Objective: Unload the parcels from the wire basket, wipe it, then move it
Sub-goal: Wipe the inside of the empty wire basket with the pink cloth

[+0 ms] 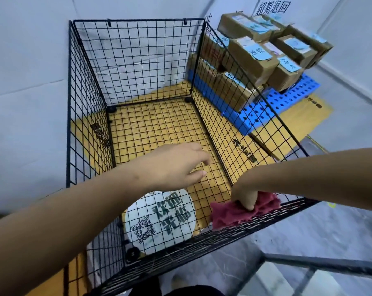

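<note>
Gripping red cloth point(227, 214), right hand point(243, 194) fingers point(250, 204) inside wire basket point(138, 60) front-right corner.

Parcel collection and storage point. Far right: taped cardboard parcels point(259, 54), each bearing a blue handwritten slip, stacked on a blue perforated plastic pallet point(287, 97). Above them, large Chinese lettering point(273, 7) printed on the white wall marks the section. Near centre: a round floor sticker point(159, 221) with a QR code and printed characters, seen through a black wire basket point(138, 60) set in the corner on yellow floor marking point(298, 120).
</note>
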